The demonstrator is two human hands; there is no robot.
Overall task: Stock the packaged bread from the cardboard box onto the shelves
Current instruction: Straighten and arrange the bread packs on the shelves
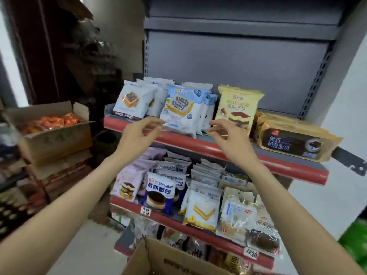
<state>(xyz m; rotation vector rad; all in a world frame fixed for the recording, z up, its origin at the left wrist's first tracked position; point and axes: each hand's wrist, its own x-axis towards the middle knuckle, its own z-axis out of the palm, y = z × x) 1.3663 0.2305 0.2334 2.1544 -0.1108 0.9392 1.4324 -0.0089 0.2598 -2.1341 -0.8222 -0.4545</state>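
Two bare hands are raised in front of the upper shelf point(234, 149) of a grey shop rack with red front edges. The left hand point(139, 135) has loosely curled fingers holding nothing, its fingertips just beside the lower left corner of a blue-and-white bread packet point(181, 112). The right hand point(228, 133) is likewise relaxed and holds nothing, near the foot of a yellow mousse bread packet point(237, 109). On the same shelf stand a white bread packet point(132, 103) at the left and a stack of dark chocolate bread packets point(294, 143) at the right (lying flat). The lower shelf point(178, 217) carries further packaged bread. The cardboard box point(168, 259) sits open at the bottom edge, packets visible inside.
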